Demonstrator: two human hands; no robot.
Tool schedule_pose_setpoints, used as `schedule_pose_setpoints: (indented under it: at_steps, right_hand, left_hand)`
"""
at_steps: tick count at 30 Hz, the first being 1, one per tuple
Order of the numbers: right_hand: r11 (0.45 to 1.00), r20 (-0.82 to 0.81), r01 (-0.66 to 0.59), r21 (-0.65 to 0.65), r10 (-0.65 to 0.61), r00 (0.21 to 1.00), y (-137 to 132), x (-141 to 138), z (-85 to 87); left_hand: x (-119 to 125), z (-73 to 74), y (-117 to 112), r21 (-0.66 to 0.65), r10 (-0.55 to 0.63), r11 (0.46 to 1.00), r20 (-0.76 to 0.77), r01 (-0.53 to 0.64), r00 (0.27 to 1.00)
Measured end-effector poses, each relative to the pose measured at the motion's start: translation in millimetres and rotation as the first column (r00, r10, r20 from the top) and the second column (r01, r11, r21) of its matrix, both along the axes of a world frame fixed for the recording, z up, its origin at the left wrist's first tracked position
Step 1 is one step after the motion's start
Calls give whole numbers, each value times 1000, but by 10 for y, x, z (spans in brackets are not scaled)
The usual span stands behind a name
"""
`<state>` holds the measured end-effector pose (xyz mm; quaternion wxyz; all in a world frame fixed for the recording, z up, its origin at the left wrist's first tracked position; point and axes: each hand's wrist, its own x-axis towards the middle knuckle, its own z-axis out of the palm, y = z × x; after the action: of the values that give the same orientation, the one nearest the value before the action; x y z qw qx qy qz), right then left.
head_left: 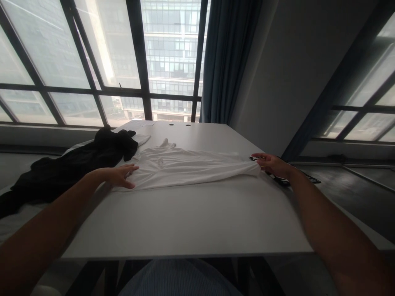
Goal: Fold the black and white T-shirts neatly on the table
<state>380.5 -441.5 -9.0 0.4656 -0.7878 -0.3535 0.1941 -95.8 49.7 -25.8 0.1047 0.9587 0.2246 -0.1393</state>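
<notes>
A white garment (185,166), its kind hard to make out, lies stretched sideways across the table, wrinkled toward its left end. My left hand (120,176) rests on its left end with fingers spread and palm down. At the other end, my right hand (274,165) pinches the garment's right edge between thumb and fingers, and the cloth there is pulled taut and slightly raised. Under and beside my right hand lies a dark flat object (279,180) with some white marks, partly hidden by the hand and wrist.
The white table (191,222) has its near edge just before my body. A heap of black clothing (77,160) lies at the left, over some white cloth. Two dark round holes show near the far edge. Windows (173,53) and a blue curtain (228,61) stand behind.
</notes>
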Motion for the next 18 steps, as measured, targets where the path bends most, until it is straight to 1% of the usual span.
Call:
schedule_pose_setpoints:
  at_steps: [3, 6, 9, 11, 13, 14, 16, 17, 18]
  right_hand:
    - [1000, -40, -3, 30, 4, 999, 11, -39, 13]
    - [999, -19, -3, -41, 2, 1000, -16, -23, -10]
    - [980, 37, -48, -191, 56, 998, -85, 58, -62]
    - [942, 73, -94, -322, 124, 990, -127, 122, -90]
    - [887, 114, -99, -452, 167, 979, -134, 161, -94]
    - [859, 151, -69, -507, 167, 974, -117, 166, -85]
    - [807, 264, 39, -589, 147, 953, -33, 138, -54]
    - [786, 340, 108, -608, 135, 931, 32, 106, -40]
    - [778, 426, 176, -603, 128, 896, 108, 65, -32]
  left_hand:
    - [1, -16, 32, 7, -8, 1000, 6, 8, 1000]
    - [11, -11, 19, 21, -7, 1000, -9, 7, 1000]
    - [20, 2, -10, 21, 20, 1000, -16, -20, 1000]
    - [15, 14, -10, 3, 32, 999, -17, -32, 999]
    - [2, 34, 2, -9, 26, 1000, -17, -26, 1000]
    - [-2, 49, 4, -6, 18, 1000, -11, -18, 1000]
    - [9, 78, -29, 15, -11, 1000, 37, 10, 999]
    - [32, 88, -74, 30, -38, 999, 82, 36, 996]
    - [69, 90, -143, 48, -76, 996, 143, 70, 987]
